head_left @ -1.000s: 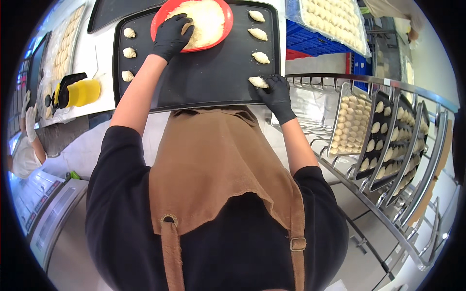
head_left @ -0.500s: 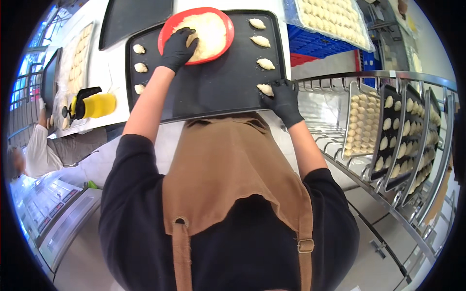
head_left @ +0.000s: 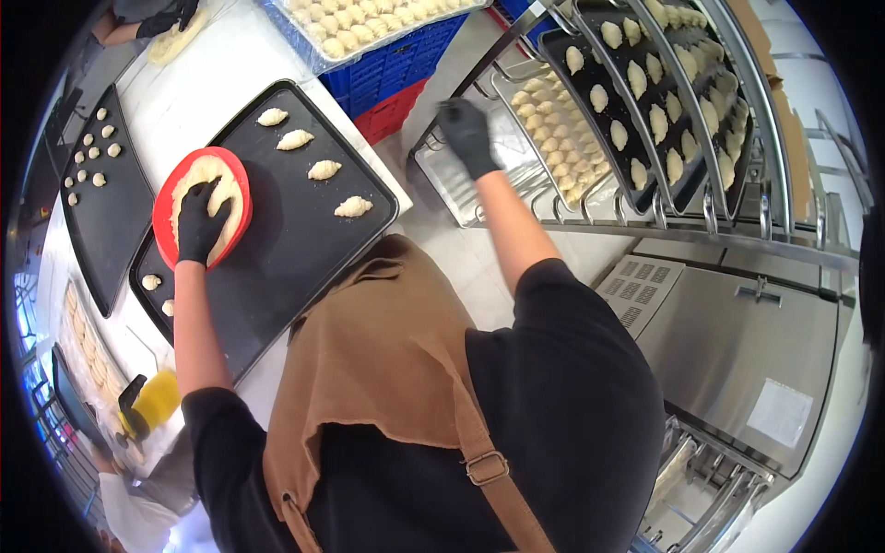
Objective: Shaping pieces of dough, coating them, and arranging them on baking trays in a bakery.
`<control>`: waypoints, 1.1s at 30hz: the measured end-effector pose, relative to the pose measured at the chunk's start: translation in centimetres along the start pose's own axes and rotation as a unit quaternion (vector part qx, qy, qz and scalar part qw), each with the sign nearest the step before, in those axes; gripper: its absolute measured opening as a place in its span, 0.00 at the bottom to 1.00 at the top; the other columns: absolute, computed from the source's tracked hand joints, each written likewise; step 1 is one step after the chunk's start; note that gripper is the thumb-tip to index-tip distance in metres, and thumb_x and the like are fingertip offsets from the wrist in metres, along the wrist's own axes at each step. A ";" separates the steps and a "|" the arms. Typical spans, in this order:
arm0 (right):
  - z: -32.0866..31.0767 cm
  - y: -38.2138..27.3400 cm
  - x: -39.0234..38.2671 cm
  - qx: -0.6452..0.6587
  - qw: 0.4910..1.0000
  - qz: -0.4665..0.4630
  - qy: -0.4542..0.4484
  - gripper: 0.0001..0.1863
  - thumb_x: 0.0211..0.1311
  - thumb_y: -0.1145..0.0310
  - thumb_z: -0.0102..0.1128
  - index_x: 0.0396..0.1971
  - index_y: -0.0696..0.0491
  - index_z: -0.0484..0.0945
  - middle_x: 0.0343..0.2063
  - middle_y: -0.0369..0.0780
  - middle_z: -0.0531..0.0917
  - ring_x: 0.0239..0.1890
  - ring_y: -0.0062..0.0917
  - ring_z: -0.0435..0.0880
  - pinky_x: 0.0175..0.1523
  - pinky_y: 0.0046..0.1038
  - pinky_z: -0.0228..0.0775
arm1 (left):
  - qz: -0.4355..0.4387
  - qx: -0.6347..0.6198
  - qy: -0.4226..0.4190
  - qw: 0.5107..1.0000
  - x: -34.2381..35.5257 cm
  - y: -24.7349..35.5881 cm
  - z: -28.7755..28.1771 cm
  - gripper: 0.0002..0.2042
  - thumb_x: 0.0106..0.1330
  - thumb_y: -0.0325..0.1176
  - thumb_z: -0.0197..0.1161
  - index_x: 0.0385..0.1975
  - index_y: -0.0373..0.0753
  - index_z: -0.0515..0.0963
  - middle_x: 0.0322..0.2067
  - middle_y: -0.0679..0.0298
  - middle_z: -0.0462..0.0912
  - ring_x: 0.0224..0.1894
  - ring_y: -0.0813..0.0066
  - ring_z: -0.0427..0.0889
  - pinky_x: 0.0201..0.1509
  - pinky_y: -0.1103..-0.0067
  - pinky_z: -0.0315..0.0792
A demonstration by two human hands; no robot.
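Note:
A dark baking tray [head_left: 295, 230] lies on the white table. Along its right side sit several pale crescent-shaped dough rolls [head_left: 324, 170], and smaller dough pieces [head_left: 152, 282] line its left side. On the tray stands a red bowl [head_left: 245, 198] of pale, crumbly topping [head_left: 205, 168]. My left hand [head_left: 201, 221], gloved in black, rests in the bowl with spread fingers pressed on the topping. Off to the right, my black-gloved right hand [head_left: 467, 134] is at the metal rack's near post [head_left: 498, 57]. Blur hides its fingers, and whether it touches the post does not show.
The rack holds several slanting trays of dough rolls [head_left: 636, 83]. Behind the tray are stacked blue crates [head_left: 392, 69] topped by another tray of rolls [head_left: 346, 37]. Another dark tray [head_left: 101, 212] and a yellow container [head_left: 159, 398] lie left. Other people's gloved hand [head_left: 169, 20] and sleeve [head_left: 138, 502] show.
The view has swung right toward the rack. My right hand has left the nearest roll on the tray and moved to the rack. In the bowl, my left hand's fingers have spread apart.

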State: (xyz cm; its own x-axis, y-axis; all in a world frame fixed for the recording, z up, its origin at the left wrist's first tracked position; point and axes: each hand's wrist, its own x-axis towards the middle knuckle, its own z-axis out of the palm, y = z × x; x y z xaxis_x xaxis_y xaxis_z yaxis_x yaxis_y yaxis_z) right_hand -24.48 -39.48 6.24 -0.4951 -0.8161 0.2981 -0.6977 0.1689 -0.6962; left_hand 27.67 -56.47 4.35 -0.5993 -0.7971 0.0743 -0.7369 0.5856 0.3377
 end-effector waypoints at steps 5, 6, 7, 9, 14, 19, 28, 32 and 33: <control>-9.2 15.4 6.2 -0.339 0.939 -0.052 -0.024 0.17 0.57 0.69 0.54 0.46 0.52 0.83 0.41 0.47 0.87 0.42 0.46 0.85 0.48 0.43 0.77 | -0.057 -0.095 -0.030 0.993 -0.5 -1.0 -2.1 0.25 0.66 0.39 0.65 0.62 0.39 0.73 0.57 0.52 0.80 0.58 0.55 0.78 0.63 0.72 0.71; -10.5 15.6 7.1 -0.312 0.944 -0.015 -0.110 0.22 0.55 0.70 0.55 0.52 0.52 0.80 0.50 0.48 0.84 0.49 0.45 0.83 0.53 0.41 0.76 | -0.073 -0.134 0.021 0.988 -0.8 -1.1 -2.7 0.24 0.67 0.38 0.64 0.61 0.38 0.73 0.57 0.53 0.80 0.58 0.56 0.78 0.63 0.72 0.71; -10.7 18.2 8.1 -0.314 0.938 -0.051 -0.140 0.24 0.54 0.70 0.55 0.54 0.52 0.79 0.52 0.47 0.83 0.52 0.45 0.82 0.55 0.40 0.75 | -0.087 -0.173 0.072 0.978 -1.1 -1.1 -3.2 0.22 0.68 0.37 0.64 0.61 0.38 0.74 0.57 0.54 0.80 0.59 0.58 0.78 0.63 0.72 0.71; -11.2 21.7 9.4 -0.307 0.931 -0.092 -0.177 0.26 0.54 0.71 0.55 0.56 0.52 0.78 0.54 0.47 0.82 0.55 0.45 0.81 0.58 0.39 0.74 | -0.130 -0.183 0.124 0.967 -1.7 -1.3 -3.6 0.20 0.70 0.36 0.61 0.60 0.38 0.74 0.58 0.57 0.79 0.59 0.61 0.77 0.63 0.73 0.71; -9.2 20.6 12.3 -0.355 0.883 -0.152 -0.268 0.25 0.46 0.62 0.64 0.49 0.50 0.84 0.47 0.47 0.85 0.49 0.48 0.83 0.53 0.41 0.77 | -0.136 -0.073 0.182 0.971 -3.4 -0.2 -3.6 0.19 0.68 0.35 0.64 0.56 0.38 0.76 0.55 0.58 0.81 0.57 0.62 0.79 0.64 0.72 0.71; -12.1 23.4 12.7 -0.276 0.908 -0.189 -0.253 0.15 0.52 0.62 0.64 0.36 0.56 0.82 0.35 0.48 0.84 0.36 0.47 0.82 0.43 0.41 0.74 | -0.139 -0.100 0.186 0.967 -2.8 0.1 -0.6 0.23 0.65 0.40 0.67 0.57 0.38 0.76 0.56 0.55 0.80 0.59 0.58 0.78 0.66 0.70 0.70; -9.5 17.2 7.9 -0.098 0.955 -0.135 -0.244 0.19 0.60 0.68 0.61 0.50 0.60 0.78 0.43 0.45 0.84 0.43 0.35 0.82 0.50 0.29 0.74 | 0.010 0.088 0.031 0.996 0.3 2.5 -0.9 0.29 0.61 0.53 0.66 0.61 0.46 0.76 0.64 0.55 0.72 0.64 0.54 0.72 0.70 0.60 0.64; -1.9 3.7 -0.1 0.044 0.945 -0.159 -0.284 0.19 0.60 0.79 0.56 0.53 0.61 0.76 0.46 0.43 0.83 0.47 0.31 0.81 0.53 0.27 0.72 | -0.015 0.105 0.077 0.991 -0.1 -1.0 -0.6 0.27 0.61 0.50 0.66 0.58 0.45 0.77 0.63 0.54 0.73 0.64 0.55 0.72 0.69 0.63 0.65; -0.2 1.0 -1.8 0.077 0.940 -0.160 -0.293 0.20 0.61 0.82 0.55 0.54 0.62 0.75 0.47 0.43 0.83 0.47 0.30 0.81 0.54 0.26 0.72 | -0.017 0.107 0.088 0.990 -0.4 -1.5 -0.3 0.26 0.61 0.49 0.66 0.58 0.45 0.78 0.63 0.54 0.73 0.64 0.55 0.72 0.69 0.63 0.65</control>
State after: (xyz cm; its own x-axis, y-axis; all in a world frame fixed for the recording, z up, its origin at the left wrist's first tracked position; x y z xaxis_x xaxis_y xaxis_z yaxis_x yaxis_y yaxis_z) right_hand -24.42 -37.73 5.17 0.1276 -0.9834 0.1291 -0.6573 -0.1813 -0.7315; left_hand 29.08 -57.09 4.15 -0.5229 -0.8192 0.2354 -0.8165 0.5607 0.1377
